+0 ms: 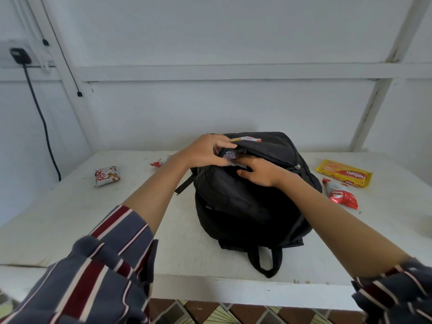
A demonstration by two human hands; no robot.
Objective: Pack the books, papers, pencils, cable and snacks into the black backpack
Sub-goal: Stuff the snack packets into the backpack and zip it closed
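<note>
At frame centre, the black backpack (pixel 252 202) lies on the white table (pixel 70 218). Its pocket edge is pinched open by the left hand (pixel 205 149), while a snack packet (pixel 230 157) is pushed in by the right hand (pixel 261 174), fingers loosely extended. The packet could be snagged on the pocket edge or crushed by hard pushing. Outside are counted four packets: two left, two right.

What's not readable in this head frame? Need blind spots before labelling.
- Black fabric backpack interior: hidden by its own flap, head view.
- White snack packet at the opening: mostly covered by left hand and right hand.
- Small red wrapper: too small to identify.
</note>
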